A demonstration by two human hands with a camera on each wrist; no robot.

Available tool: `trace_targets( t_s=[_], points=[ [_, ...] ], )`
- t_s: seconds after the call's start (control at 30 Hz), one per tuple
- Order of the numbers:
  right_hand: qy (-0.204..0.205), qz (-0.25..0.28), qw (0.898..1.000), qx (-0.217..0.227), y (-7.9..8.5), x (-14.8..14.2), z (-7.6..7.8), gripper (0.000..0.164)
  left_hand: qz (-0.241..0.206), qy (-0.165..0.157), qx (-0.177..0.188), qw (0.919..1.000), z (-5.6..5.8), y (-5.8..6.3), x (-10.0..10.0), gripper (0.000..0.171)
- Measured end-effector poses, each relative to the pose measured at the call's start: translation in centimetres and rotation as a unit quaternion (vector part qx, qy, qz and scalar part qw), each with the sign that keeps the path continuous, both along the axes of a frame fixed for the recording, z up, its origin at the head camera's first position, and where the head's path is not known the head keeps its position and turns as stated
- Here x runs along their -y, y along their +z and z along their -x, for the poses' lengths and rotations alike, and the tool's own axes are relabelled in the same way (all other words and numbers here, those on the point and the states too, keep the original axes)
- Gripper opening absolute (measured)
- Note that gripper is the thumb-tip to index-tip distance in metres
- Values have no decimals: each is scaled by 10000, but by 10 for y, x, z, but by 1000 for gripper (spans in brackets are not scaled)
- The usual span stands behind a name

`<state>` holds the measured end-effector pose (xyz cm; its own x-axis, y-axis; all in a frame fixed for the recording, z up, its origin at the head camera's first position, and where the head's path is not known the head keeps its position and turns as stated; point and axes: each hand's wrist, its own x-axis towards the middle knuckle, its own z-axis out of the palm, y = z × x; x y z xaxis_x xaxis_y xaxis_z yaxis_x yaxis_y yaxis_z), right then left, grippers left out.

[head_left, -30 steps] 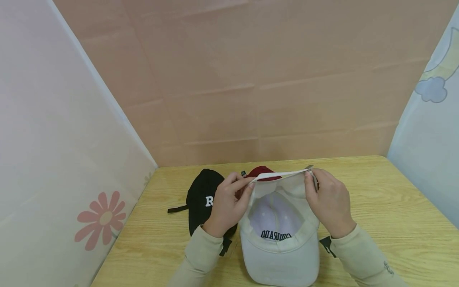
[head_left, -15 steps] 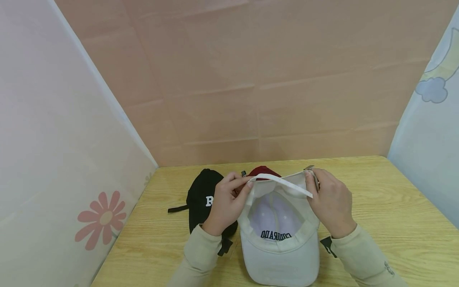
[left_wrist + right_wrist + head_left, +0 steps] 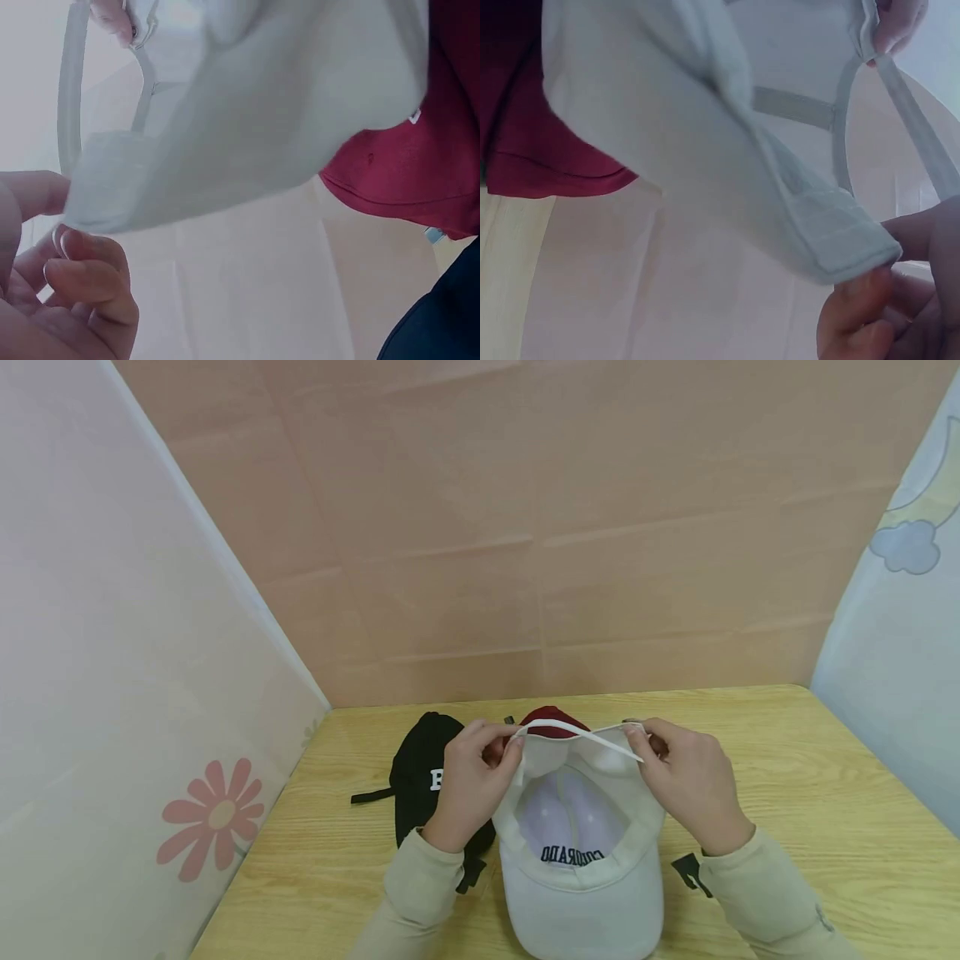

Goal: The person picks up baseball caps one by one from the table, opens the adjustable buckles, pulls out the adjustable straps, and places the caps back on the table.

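Observation:
A cream baseball cap (image 3: 585,914) lies with its inside facing up and its brim toward the person; mirrored COLORADO lettering shows within. My left hand (image 3: 474,781) pinches the left end of the cap's back opening between thumb and fingers. At the opposite end, my right hand (image 3: 693,781) pinches the other corner of that opening, a stitched edge (image 3: 847,232) seen in the right wrist view. From the left hand, the cap's white strap (image 3: 600,742) arcs across the opening, its free end reaching the right thumb. The buckle is mostly hidden by the right hand.
A black cap (image 3: 412,785) with a white letter lies to the left, partly behind the left hand. Behind the cream cap sits a dark red cap (image 3: 551,712). Beneath everything is a wood-grain table (image 3: 817,793), with a tan backdrop (image 3: 525,527) along its far edge.
The strap was taut between both hands a second ago; its right end then came free and now bows loosely. The right hand has shifted slightly left, and the cap slightly left with it.

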<state>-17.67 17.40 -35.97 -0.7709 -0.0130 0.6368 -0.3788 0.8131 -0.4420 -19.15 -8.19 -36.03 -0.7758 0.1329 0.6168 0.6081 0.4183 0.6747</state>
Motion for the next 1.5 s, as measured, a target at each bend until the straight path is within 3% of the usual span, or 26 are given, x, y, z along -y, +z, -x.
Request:
trace_targets(
  t_s=[0.1,0.2,0.27,0.4,0.53,0.7,0.9,1.0,1.1,1.27,1.5],
  points=[
    [164,158,9996,177,2,0,-1,20,-15,158,28,9999,-3,2,-2,10],
    [501,543,9951,664,6,0,-3,22,29,256,16,9997,-5,4,-3,8],
    [750,944,9856,1187,11,0,-5,26,85,258,-10,9996,-7,5,-4,7],
    [1101,1697,9568,2087,19,1,-10,34,323,133,27,9994,-9,5,-6,7],
    [1517,2405,9272,2440,23,3,-12,31,666,-154,327,9971,-12,3,-11,12],
    [1883,3189,8880,2725,24,8,-15,28,999,-753,673,9899,-18,3,-20,15],
    [2203,3688,8593,2778,26,12,-16,16,1665,-1572,669,9711,-25,8,-36,21],
    [2448,3832,8453,2806,27,14,-16,10,1722,-1867,652,9650,-27,8,-41,20],
    [2607,3840,8409,2786,27,16,-16,8,1610,-1973,490,9658,-28,7,-43,19],
    [2928,3589,8480,2575,26,18,-15,6,1388,-1824,169,9732,-28,7,-42,15],
    [3186,3250,8543,2511,21,16,-12,16,732,-1567,547,9834,-32,11,-36,14]
  ],
)
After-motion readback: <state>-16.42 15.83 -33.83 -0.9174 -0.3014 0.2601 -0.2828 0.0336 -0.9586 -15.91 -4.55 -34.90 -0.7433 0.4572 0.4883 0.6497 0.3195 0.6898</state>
